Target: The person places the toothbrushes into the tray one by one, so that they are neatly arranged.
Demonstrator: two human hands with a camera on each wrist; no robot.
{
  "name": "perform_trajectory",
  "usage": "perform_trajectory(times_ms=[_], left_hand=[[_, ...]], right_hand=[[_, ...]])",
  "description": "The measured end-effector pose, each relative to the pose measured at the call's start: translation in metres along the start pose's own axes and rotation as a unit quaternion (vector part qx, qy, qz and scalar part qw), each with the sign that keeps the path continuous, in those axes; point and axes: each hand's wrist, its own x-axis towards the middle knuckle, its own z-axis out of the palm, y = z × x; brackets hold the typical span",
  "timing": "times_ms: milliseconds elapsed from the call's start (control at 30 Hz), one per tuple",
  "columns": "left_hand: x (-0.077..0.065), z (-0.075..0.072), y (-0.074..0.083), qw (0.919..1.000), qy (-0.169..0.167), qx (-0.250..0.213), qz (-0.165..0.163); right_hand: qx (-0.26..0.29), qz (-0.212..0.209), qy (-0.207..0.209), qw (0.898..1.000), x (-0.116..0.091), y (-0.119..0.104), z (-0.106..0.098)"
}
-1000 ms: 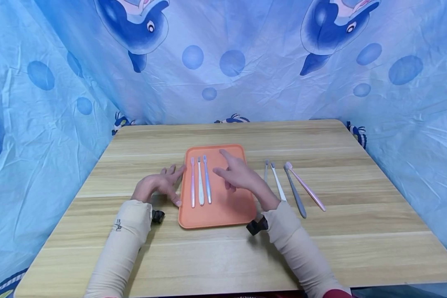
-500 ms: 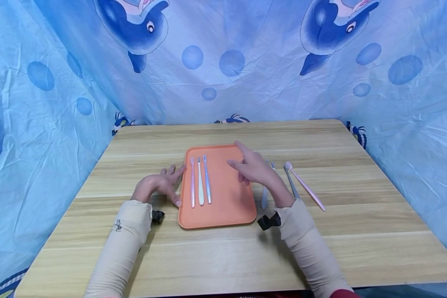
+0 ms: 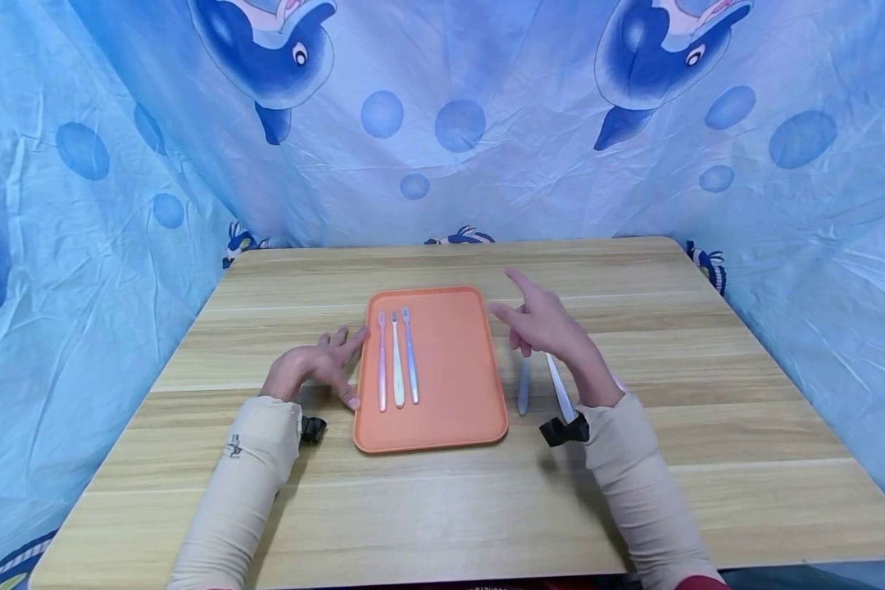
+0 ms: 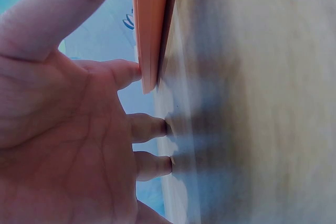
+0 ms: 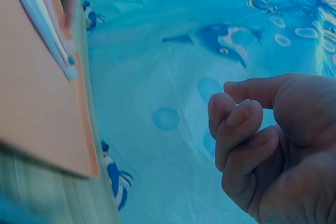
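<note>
My left hand [image 3: 317, 369] rests at the left side of an orange tray [image 3: 460, 369], its thumb and index fingertip touching the rim. In the left wrist view those fingers are spread, with two others down on the tabletop. Side by side in the tray's left half lie a pink toothbrush [image 3: 382, 369], a white toothbrush [image 3: 397, 373] and a blue-purple toothbrush [image 3: 410, 360]. My right hand [image 3: 549, 328] hovers right of the tray and holds nothing; index finger and thumb point out, the others curl. Below it show a grey-blue toothbrush [image 3: 524, 389] and another white toothbrush [image 3: 560, 393].
The wooden table [image 3: 428, 516] carries everything. More toothbrushes on the right are mostly hidden by my right hand and forearm. A blue curtain [image 3: 442, 180] with dolphins hangs behind and beside the table. Each wrist wears a black camera [image 3: 564, 430].
My right hand has moved right, from above the tray to above the toothbrushes on the table, covering some of them. The left hand, the tray and its three toothbrushes stay put.
</note>
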Motion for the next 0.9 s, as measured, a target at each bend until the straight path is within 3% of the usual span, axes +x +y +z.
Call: perform_trajectory(times_ms=[467, 900], left_hand=[[0.002, 0.0, -0.001, 1.0, 0.0, 0.009, -0.001], [0.001, 0.0, -0.002, 1.0, 0.0, 0.0, -0.005]], right_hand=[[-0.009, 0.055, 0.038, 0.998, -0.009, 0.039, -0.044], [-0.029, 0.074, 0.034, 0.996, -0.021, 0.073, -0.07]])
